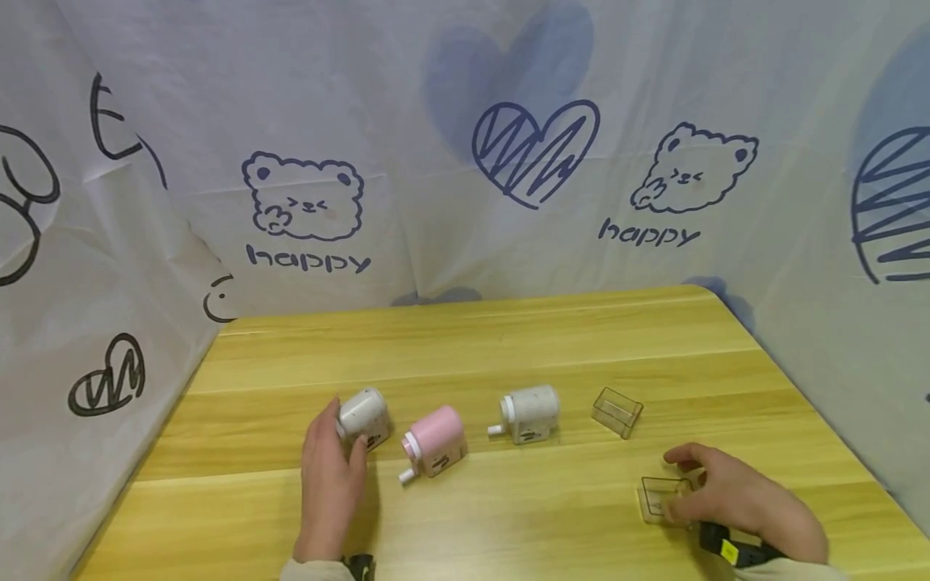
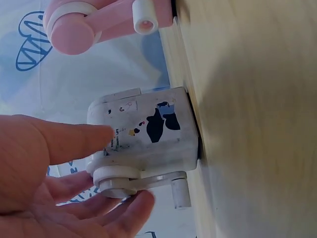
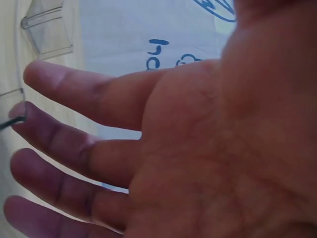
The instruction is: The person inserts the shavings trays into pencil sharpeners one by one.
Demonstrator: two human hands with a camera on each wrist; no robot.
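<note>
My left hand [image 1: 334,476] grips a white hand-crank pencil sharpener [image 1: 365,411] standing at the left of the table. In the left wrist view its thumb lies on the stickered side, and the other fingers curl by the crank [image 2: 181,191]. Beside it stands a pink pencil sharpener [image 1: 437,440], its crank facing left. My right hand [image 1: 734,492] is at a clear drawer [image 1: 654,494] near the front right, fingers loosely extended. The right wrist view shows the drawer's corner [image 3: 12,104] at the fingertips.
A second white pencil sharpener [image 1: 536,413] stands right of the pink one. Farther right lies another clear drawer [image 1: 617,412]. The wooden table [image 1: 472,347] is bounded by printed cloth walls [image 1: 429,161] at the back and sides.
</note>
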